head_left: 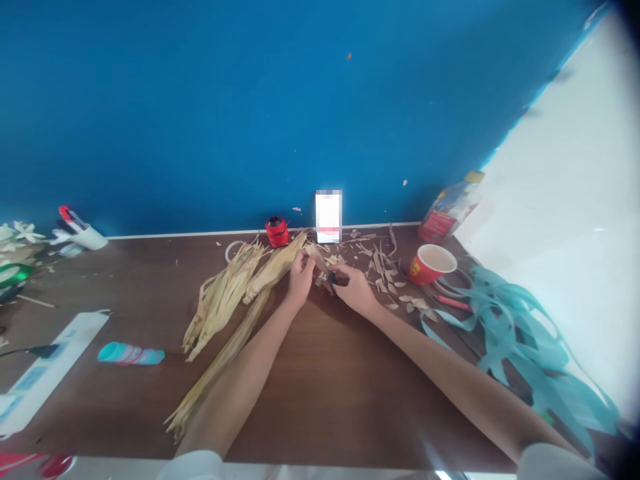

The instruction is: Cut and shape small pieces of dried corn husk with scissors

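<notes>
My left hand (301, 273) pinches a small pale piece of dried corn husk (312, 251) near the middle of the table. Just to its right, my right hand (354, 288) is closed around dark-handled scissors (331, 281), whose blades point up and left toward the husk piece. Long bundles of dried corn husk (225, 303) lie to the left of my left hand, one running beside my left forearm. Cut husk scraps (383, 267) are scattered beyond and to the right of my right hand. Whether the blades touch the husk piece is too blurred to tell.
A lit phone (329, 217) leans on the blue wall beside a red spool (277, 232). To the right are a paper cup (433, 263), a bottle (447, 208) and tangled teal ribbon (520, 333). Leftward lie a teal tube (131, 354), a power strip (55, 370) and a pen holder (90, 237).
</notes>
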A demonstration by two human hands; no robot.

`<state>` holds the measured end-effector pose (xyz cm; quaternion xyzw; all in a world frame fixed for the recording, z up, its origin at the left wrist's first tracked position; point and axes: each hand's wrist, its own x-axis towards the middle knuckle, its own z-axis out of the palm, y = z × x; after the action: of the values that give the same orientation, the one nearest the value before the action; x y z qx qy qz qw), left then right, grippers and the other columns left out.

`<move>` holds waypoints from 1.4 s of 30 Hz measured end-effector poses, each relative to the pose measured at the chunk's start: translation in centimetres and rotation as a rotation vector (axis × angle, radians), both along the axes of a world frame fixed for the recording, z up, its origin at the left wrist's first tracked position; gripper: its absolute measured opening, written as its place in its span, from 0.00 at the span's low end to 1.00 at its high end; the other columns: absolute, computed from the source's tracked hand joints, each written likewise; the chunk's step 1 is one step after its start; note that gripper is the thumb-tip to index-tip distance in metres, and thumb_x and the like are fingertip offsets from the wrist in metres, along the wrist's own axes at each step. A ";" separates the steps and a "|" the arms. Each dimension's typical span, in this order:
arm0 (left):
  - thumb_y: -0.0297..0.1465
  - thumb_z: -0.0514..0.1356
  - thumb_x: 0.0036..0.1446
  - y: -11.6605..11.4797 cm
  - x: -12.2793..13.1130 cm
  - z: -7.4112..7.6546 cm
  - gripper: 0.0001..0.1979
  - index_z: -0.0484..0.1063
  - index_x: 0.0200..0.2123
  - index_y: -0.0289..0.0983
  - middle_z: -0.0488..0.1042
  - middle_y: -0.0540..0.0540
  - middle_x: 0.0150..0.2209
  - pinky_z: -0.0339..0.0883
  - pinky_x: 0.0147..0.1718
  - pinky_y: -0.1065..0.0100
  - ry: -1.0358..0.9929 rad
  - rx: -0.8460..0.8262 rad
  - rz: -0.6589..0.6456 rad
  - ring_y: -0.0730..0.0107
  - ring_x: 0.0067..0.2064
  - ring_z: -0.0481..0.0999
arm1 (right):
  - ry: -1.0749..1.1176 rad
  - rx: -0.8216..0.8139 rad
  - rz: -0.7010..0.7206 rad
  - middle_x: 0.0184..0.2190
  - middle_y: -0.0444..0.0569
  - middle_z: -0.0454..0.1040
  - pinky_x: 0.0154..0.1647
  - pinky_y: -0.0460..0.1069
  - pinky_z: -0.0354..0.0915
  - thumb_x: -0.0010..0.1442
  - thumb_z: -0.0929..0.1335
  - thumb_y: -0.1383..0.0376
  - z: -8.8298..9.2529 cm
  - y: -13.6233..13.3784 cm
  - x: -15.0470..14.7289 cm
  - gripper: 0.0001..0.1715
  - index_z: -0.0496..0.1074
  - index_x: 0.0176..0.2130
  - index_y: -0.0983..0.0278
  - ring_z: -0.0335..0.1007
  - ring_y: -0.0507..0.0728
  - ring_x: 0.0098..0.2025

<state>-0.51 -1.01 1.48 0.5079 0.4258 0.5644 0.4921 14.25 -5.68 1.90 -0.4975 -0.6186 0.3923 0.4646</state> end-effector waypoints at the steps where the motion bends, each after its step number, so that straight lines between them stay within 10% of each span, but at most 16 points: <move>1: 0.44 0.59 0.56 0.0 -0.1 0.0 0.16 0.65 0.34 0.37 0.68 0.52 0.24 0.61 0.25 0.73 -0.003 0.004 0.029 0.74 0.24 0.67 | -0.040 0.020 -0.031 0.31 0.46 0.76 0.37 0.49 0.68 0.50 0.68 0.63 0.0 -0.1 -0.1 0.20 0.73 0.45 0.63 0.73 0.55 0.33; 6: 0.47 0.56 0.58 0.2 -0.3 -0.4 0.18 0.62 0.34 0.37 0.63 0.53 0.23 0.61 0.26 0.72 0.032 0.053 0.131 0.75 0.24 0.64 | -0.263 0.109 -0.181 0.32 0.46 0.74 0.37 0.48 0.65 0.50 0.66 0.64 0.0 -0.5 -0.2 0.21 0.70 0.46 0.61 0.69 0.55 0.34; 42: 0.46 0.58 0.56 0.5 -0.4 -0.7 0.18 0.67 0.31 0.35 0.64 0.52 0.23 0.60 0.27 0.74 -0.018 0.039 0.075 0.77 0.25 0.64 | -0.223 0.099 -0.067 0.41 0.45 0.79 0.45 0.51 0.68 0.52 0.67 0.67 -0.6 -0.3 0.2 0.22 0.76 0.47 0.60 0.74 0.58 0.39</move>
<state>-0.88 -0.47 0.79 0.4959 0.4289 0.5954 0.4643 14.46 -6.02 1.35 -0.5346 -0.6683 0.2878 0.4299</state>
